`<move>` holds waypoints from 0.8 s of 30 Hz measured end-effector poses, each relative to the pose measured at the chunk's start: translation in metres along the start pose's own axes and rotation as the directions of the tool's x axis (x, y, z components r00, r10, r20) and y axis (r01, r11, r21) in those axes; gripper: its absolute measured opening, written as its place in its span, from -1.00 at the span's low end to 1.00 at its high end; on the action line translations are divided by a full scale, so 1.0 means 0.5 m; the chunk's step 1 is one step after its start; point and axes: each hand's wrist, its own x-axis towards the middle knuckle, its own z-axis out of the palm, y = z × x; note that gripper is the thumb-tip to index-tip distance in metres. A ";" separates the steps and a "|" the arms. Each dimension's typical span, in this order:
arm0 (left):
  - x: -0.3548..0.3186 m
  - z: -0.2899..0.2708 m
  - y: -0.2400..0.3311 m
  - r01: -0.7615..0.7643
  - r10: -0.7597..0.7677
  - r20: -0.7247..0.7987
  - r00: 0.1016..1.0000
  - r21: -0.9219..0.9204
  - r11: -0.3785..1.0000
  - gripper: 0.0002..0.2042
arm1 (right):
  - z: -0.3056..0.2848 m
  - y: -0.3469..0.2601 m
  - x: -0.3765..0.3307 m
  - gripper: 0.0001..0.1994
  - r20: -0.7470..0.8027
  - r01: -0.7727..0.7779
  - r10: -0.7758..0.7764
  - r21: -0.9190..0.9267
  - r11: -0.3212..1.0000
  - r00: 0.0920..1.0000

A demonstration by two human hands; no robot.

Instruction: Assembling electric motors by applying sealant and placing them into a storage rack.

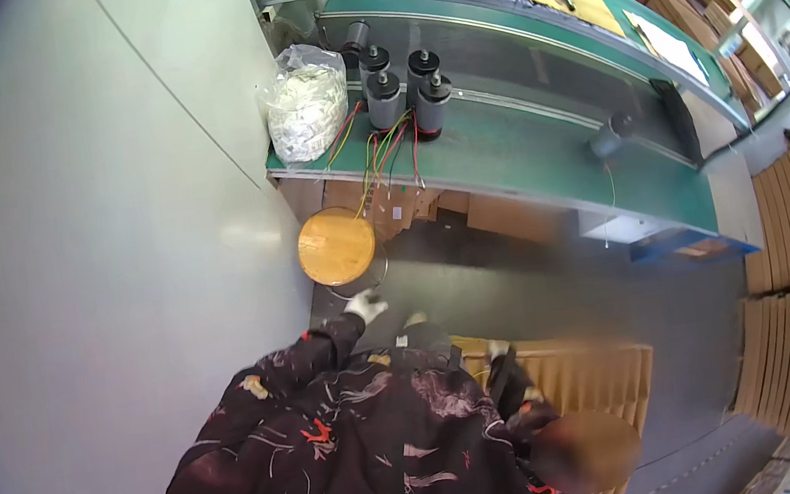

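Dark patterned jacket and a white glove

The jacket (363, 454) is black-brown with a pale, branch-like print, small red marks and an orange patch at the lower left edge. A white work glove covers the left hand (364, 305); the right hand cannot be made out.

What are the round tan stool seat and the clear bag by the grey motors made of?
Round tan stool seat: looks like wood or bamboo, smooth and lightly glossy, with faint grain lines. Clear bag: thin crinkled plastic film with shiny highlights, white pieces showing through. White-gloved left hand reaches near the seat.
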 end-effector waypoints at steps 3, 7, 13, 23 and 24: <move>0.207 -0.008 0.187 -0.215 0.211 -0.091 0.973 -0.037 0.976 -0.29 | -0.254 -0.187 0.227 -0.53 -0.227 0.171 -0.192 -0.109 0.979 0.955; 0.503 -0.054 0.400 -0.117 0.086 -0.237 0.968 -0.118 0.986 -0.24 | -0.509 -0.601 0.312 -0.46 -0.357 0.494 -0.348 0.523 0.694 0.867; 0.750 -0.053 0.480 0.018 0.028 -0.327 0.945 0.138 0.990 -0.56 | -0.597 -0.964 0.277 -0.28 0.069 0.045 -0.491 0.975 0.216 0.869; 0.588 -0.202 0.544 -0.307 0.338 -0.003 0.941 0.411 0.858 -0.65 | -0.606 -1.171 0.405 -0.42 0.387 -0.539 -0.400 0.737 -0.408 0.831; 0.586 -0.211 0.547 -0.297 0.327 -0.001 0.945 0.411 0.862 -0.65 | -0.607 -1.178 0.415 -0.50 0.432 -0.546 -0.339 0.723 -0.423 0.835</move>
